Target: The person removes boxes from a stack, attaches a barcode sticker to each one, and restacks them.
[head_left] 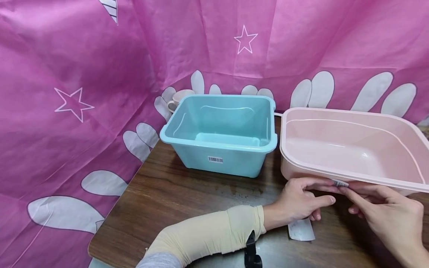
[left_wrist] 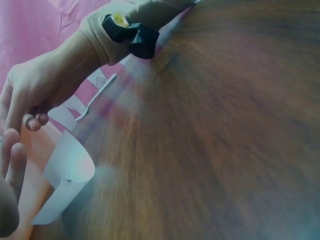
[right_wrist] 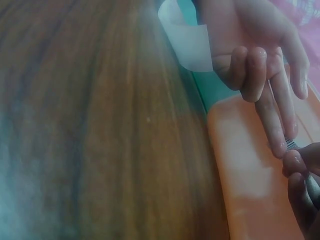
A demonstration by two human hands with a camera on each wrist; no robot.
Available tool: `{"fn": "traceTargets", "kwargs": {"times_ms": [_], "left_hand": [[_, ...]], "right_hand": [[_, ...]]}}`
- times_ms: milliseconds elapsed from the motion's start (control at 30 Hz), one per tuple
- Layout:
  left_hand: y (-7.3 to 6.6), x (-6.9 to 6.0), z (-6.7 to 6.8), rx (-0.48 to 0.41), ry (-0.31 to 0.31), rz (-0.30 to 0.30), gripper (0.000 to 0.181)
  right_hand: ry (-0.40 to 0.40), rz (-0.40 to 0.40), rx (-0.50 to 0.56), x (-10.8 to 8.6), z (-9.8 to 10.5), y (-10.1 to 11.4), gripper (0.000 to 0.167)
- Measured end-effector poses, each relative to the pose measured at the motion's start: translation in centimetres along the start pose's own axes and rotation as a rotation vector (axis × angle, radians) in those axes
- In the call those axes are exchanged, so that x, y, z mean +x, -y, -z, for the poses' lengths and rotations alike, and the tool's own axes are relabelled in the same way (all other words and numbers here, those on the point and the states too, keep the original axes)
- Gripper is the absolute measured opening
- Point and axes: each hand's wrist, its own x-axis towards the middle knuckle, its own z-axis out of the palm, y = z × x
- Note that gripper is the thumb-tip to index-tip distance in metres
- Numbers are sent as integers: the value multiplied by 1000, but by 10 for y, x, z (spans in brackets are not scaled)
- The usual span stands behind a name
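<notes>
A pale pink plastic basin stands at the right in the head view. By the outside of its front wall, my right hand pinches a small barcode label between thumb and finger. My left hand reaches the label from the other side, its index and middle fingers stretched out and touching it; the right wrist view shows these straight fingers. Whether the label sticks to the wall, I cannot tell. Beneath the left hand, a curled piece of white paper lies on the table.
A light blue basin with its own barcode sticker stands left of the pink one. Behind it is a pale mug. The wooden table ends at a left edge, and a pink patterned curtain hangs around it.
</notes>
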Motion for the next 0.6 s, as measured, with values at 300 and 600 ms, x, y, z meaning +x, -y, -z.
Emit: {"fn": "traceTargets", "kwargs": {"times_ms": [300, 600], "left_hand": [[1, 1, 2, -4, -12, 4, 33], [2, 1, 3, -20, 4, -11, 33]], "right_hand": [[-6, -5, 24, -1, -2, -1, 25], [-3, -67, -38, -1, -1, 3, 23]]}}
